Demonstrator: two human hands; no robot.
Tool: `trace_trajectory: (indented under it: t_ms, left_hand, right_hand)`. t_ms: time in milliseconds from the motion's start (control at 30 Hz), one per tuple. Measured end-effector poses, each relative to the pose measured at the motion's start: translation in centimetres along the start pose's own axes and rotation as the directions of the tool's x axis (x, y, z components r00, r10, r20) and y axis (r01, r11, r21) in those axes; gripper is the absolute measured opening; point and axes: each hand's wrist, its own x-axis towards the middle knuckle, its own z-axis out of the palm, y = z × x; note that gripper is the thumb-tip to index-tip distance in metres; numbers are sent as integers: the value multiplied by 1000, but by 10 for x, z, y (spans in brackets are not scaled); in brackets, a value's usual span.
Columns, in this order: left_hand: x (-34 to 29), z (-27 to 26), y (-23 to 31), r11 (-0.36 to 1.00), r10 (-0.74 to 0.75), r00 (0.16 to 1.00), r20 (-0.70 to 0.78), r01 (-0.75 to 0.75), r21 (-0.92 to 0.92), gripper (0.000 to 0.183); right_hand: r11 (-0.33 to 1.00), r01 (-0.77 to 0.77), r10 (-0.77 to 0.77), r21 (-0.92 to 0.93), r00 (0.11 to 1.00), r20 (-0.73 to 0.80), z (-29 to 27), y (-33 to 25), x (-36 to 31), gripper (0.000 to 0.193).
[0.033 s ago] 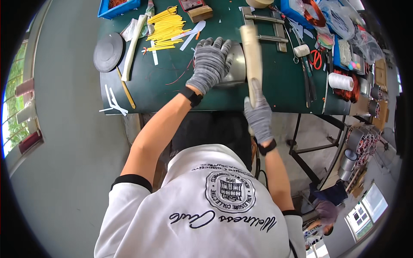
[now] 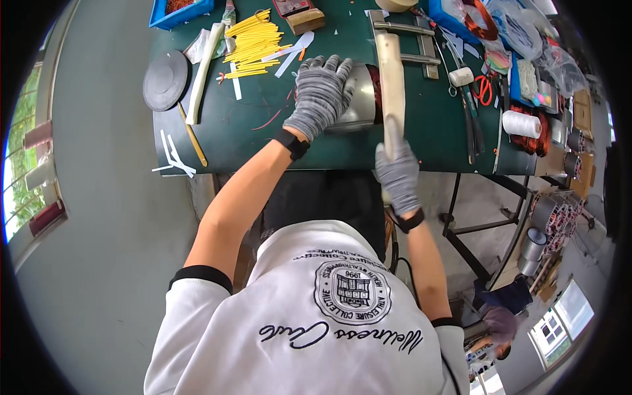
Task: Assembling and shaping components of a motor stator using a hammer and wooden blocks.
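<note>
A motor stator [image 2: 361, 99] with a silvery metal shell lies on its side on the green tabletop. Dark red copper windings [image 2: 376, 92] show at its right end. My left hand [image 2: 320, 92], in a grey knit glove, lies over the shell with its fingers curved across the far side, holding it. In my gloved right hand [image 2: 399, 171], the lower end of a pale wooden bat [image 2: 393, 79] is gripped near the table's front edge. The bat points away from me, just right of the windings. Whether it touches them I cannot tell.
Yellow sticks [image 2: 253, 43], a second pale bat [image 2: 205, 72] and a dark round disc [image 2: 166, 80] lie on the left. At right are a metal frame [image 2: 428, 49], red scissors [image 2: 485, 90], white thread [image 2: 521, 124] and a blue bin [image 2: 447, 23]. Another person [image 2: 498, 322] is farther right.
The bat in my right hand has shifted slightly right, away from the stator's end, and the copper windings have come into sight. My left hand stays nearly in place on the shell.
</note>
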Motion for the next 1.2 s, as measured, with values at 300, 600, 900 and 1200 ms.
trace_trajectory:
  t_ms: [300,600,900,1200]
  left_hand:
    - [26,2,-31,996,-36,946,-322,6,-94,37]
    - [-48,41,-36,-41,-452,779,435,469,-882,45]
    - [-64,34,-13,54,-592,599,539,697,-715,52]
    - [-109,9,22,-703,-493,274,826,433,-564,52]
  right_hand:
    - [986,24,-43,165,993,109,1,-3,20,59]
    - [987,82,-88,138,996,33,-3,11,28,62]
    - [971,102,-115,217,992,46,-17,15,12,60]
    - [966,85,-161,245,937,309,-56,7,-19,59]
